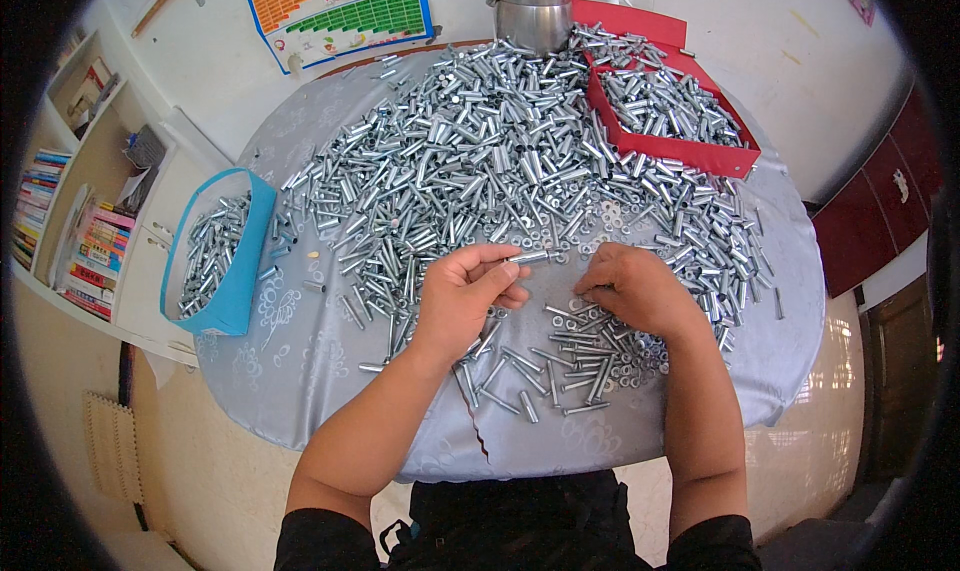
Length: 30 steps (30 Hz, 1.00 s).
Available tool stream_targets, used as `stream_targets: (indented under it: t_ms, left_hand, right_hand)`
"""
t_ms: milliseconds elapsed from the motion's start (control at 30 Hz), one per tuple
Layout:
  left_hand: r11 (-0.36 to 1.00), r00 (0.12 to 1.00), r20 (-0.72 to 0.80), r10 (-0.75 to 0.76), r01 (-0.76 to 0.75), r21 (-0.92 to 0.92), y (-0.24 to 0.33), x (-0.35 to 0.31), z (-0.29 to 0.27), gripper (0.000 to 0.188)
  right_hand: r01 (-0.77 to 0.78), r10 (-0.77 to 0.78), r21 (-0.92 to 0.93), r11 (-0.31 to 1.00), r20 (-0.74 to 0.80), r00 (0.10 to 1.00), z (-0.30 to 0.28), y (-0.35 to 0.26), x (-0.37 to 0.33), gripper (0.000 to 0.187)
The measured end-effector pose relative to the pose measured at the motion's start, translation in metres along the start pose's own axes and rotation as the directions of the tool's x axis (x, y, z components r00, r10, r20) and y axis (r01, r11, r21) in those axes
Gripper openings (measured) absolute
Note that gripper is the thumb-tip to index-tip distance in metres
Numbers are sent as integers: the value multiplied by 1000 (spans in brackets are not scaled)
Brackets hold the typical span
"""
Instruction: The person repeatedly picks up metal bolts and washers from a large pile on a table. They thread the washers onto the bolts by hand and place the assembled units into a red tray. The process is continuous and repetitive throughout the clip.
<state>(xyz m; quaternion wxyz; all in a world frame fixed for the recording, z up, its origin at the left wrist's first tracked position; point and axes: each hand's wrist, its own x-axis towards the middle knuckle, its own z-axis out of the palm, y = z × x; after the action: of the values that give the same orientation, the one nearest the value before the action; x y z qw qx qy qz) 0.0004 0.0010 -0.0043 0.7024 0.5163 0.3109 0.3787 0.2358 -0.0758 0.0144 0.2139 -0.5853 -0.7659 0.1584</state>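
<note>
My left hand [470, 291] pinches a sleeve anchor [532, 257], a bolt with a metal sleeve, between thumb and fingers. Its free end points right, toward my other hand. My right hand [636, 285] is bent downward with its fingertips drawn together just above loose bolts [585, 356] and nuts; whatever is in those fingers is hidden. Washers and nuts [645, 356] are heaped below my right wrist. Beyond both hands spreads a big pile of silvery metal sleeves and bolts [470, 161].
On the left, a blue box [250, 271] holds more metal pieces. An open red box [690, 153] of similar parts stands at the back right, and a steel pot [533, 16] at the back. The grey tablecloth [330, 391] has a tear near the front edge.
</note>
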Motion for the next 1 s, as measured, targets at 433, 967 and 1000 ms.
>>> stream_targets:
  t_ms: [433, 967, 1000]
  left_hand:
    - [1000, 1000, -6, -8, 8, -1, -3, 1, -1, 23]
    - [1000, 1000, 25, -1, 1, 3, 0, 0, 1, 22]
    - [1000, 1000, 28, -3, 3, 1, -1, 0, 0, 22]
  right_hand:
    - [-19, 78, 199, 980, -291, 954, 9, -6, 8, 13]
    - [-109, 357, 783, 613, -151, 922, 22, -25, 16, 11]
    - [-112, 360, 802, 587, -135, 923, 22, -25, 16, 11]
